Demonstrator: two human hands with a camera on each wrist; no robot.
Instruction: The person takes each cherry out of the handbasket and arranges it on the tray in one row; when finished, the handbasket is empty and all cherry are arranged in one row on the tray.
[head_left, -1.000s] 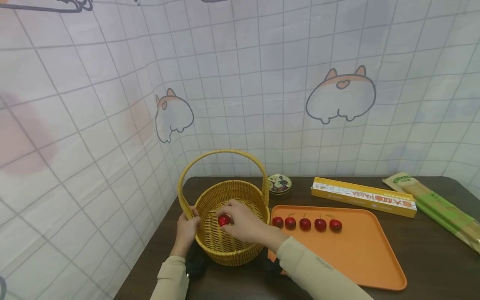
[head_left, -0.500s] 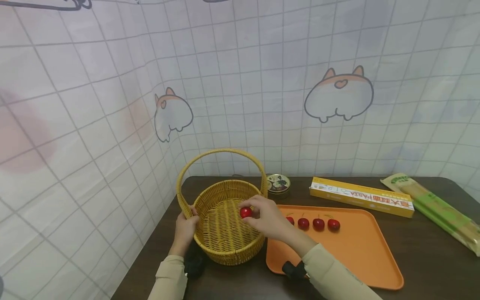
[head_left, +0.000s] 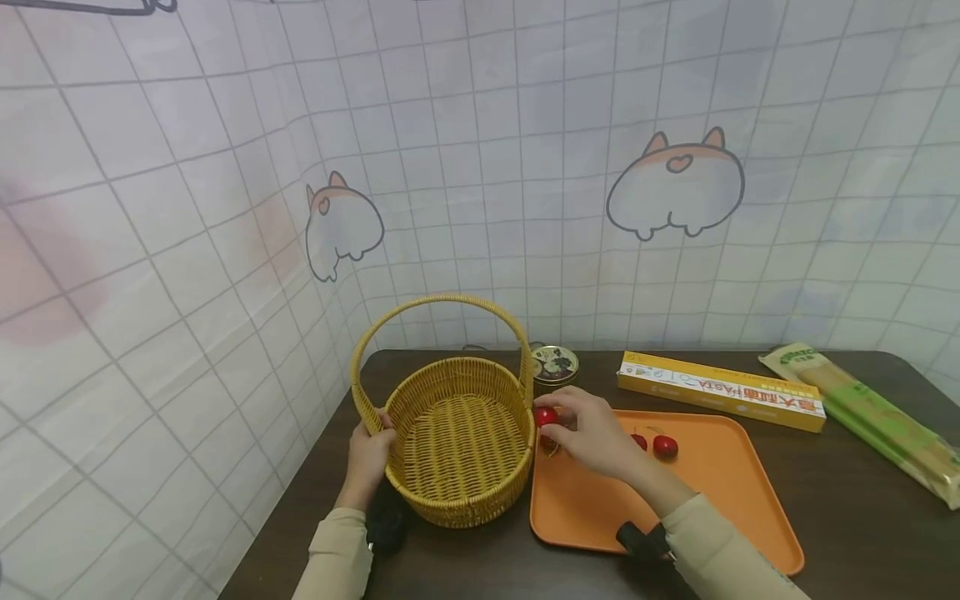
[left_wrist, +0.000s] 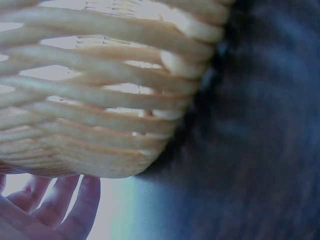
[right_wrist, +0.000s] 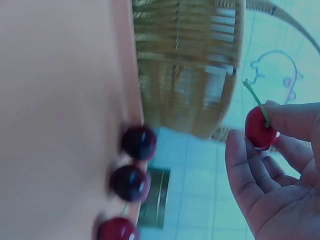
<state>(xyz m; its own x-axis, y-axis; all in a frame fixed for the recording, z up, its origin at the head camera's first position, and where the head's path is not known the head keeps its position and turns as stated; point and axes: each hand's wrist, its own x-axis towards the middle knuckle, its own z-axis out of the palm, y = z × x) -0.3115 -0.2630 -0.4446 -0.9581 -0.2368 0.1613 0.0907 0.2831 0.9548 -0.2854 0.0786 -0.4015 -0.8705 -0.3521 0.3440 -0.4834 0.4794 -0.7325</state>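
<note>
Between thumb and fingers, my right hand (head_left: 596, 435) pinches a red cherry (head_left: 546, 416) over the left end of the orange tray (head_left: 660, 508), just right of the basket. The right wrist view shows that cherry (right_wrist: 259, 129) with a green stem sticking up. My left hand (head_left: 368, 458) grips the yellow wicker basket (head_left: 467, 512) at the left foot of its handle. Its fingers (left_wrist: 82, 205) show beside the weave in the left wrist view. No fruit shows inside the basket. More cherries (head_left: 665, 447) sit in a row on the tray, partly hidden by my right hand.
A round tin (head_left: 555, 364) stands behind the basket's right side. Behind the tray lie a yellow pasta box (head_left: 720, 392) and a green-and-clear noodle packet (head_left: 862, 421). A white gridded curtain (head_left: 570, 275) hangs at the table's back and left.
My right hand has moved right, carrying the cherry from inside the basket, past its rim, to above the tray's left end. My left hand keeps its grip on the basket.
</note>
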